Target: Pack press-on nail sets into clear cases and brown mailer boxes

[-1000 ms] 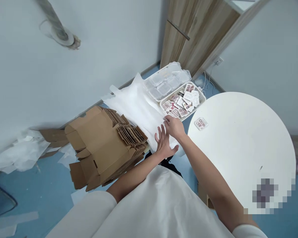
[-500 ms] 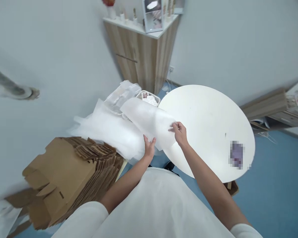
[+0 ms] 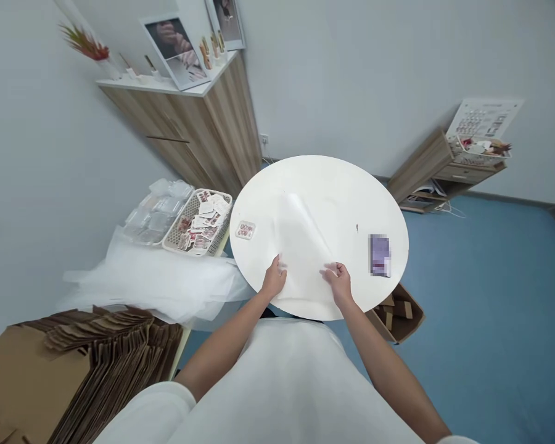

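My left hand (image 3: 274, 279) and my right hand (image 3: 339, 282) each pinch a near corner of a thin white sheet (image 3: 302, 243). The sheet lies mostly flat on the round white table (image 3: 333, 185), with its far end curled up slightly. A small clear packet with red pieces (image 3: 245, 230) rests on the table to the left of the sheet. A small purple-and-white item (image 3: 380, 254) lies on the table to the right of my right hand.
A white basket of small packets (image 3: 198, 222) and clear plastic trays (image 3: 153, 211) sit left of the table on a pile of white sheets (image 3: 157, 280). Flattened cardboard boxes (image 3: 74, 364) are stacked at lower left. An open box (image 3: 398, 311) stands under the table's right edge. Wooden cabinets line the walls.
Both hands carried the white sheet from the pile on the left over to the round table and laid it down. My view swung right to face the table.
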